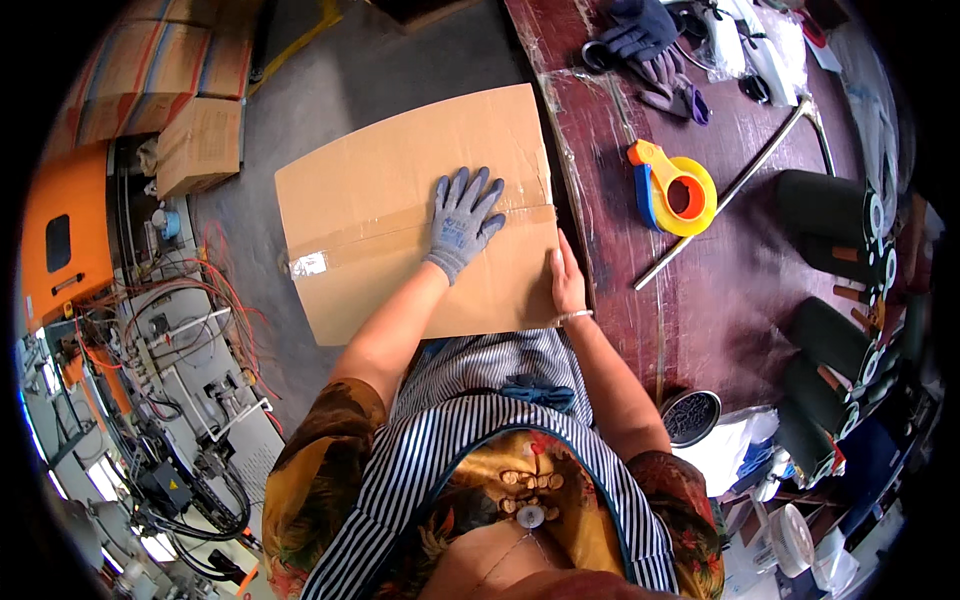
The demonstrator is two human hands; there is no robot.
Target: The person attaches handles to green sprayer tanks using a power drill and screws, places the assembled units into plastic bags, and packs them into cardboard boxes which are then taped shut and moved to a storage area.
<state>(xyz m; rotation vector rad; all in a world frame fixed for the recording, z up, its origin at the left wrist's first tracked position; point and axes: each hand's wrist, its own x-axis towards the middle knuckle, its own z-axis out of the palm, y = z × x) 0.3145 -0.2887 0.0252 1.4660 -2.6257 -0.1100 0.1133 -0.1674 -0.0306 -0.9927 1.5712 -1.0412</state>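
Observation:
A large brown cardboard box (pixel 390 190) lies in front of me, closed, with clear tape along its middle seam. My left hand (pixel 462 222), in a grey glove with darker fingertips, rests flat on the top with its fingers spread. Bare and with a bracelet at the wrist, my right hand (pixel 568 280) lies against the box's right side, fingers stretched out and the thumb near the edge. A small white patch (pixel 309 264) sits at the left end of the taped seam. What carries the box from below is hidden.
Right of the box is a dark red table (pixel 640 330) with a yellow and orange tape dispenser (pixel 683 195), a metal rod (pixel 725 195), gloves (pixel 660 75) and dark green rolled pieces (pixel 825 215). A round tin (pixel 690 417) stands nearer. Machinery (pixel 170 360) and stacked cartons (pixel 160 60) are at left.

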